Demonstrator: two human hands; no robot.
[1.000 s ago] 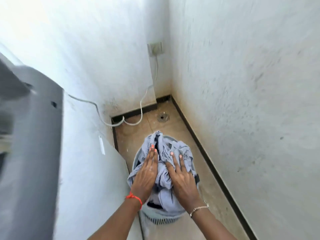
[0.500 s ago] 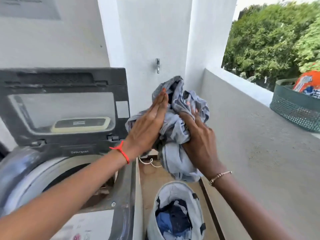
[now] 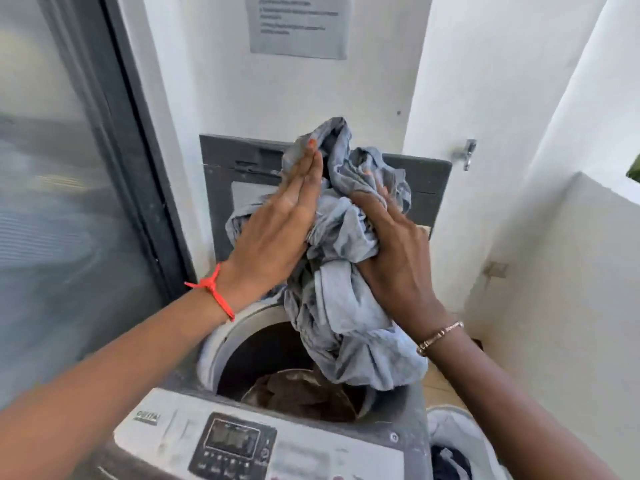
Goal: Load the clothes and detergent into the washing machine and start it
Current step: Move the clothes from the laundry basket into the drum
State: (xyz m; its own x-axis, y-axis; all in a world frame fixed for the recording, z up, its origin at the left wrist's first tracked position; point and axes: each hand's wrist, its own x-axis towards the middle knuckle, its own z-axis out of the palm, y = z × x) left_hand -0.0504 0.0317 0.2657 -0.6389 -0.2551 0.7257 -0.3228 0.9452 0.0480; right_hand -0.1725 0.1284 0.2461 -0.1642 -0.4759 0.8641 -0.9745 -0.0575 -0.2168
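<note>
**Bundle swung over the open drum**

Nearest, the control panel (image 3: 235, 441) sits untouched. Just behind it the drum (image 3: 242, 355) gapes, a brown garment (image 3: 298, 393) at its bottom. Half a second ago the grey-blue bundle (image 3: 346, 306) hung over the basket (image 3: 446, 427); now it hangs above the drum, squeezed between both hands. The left hand (image 3: 277, 230) presses flat, fingers straight. The right hand (image 3: 394, 258) has its fingertips buried in folds, so I cannot tell its grasp. Behind, the lid (image 3: 221, 174) stands raised. Dropping looks next; detergent and start remain.
</note>
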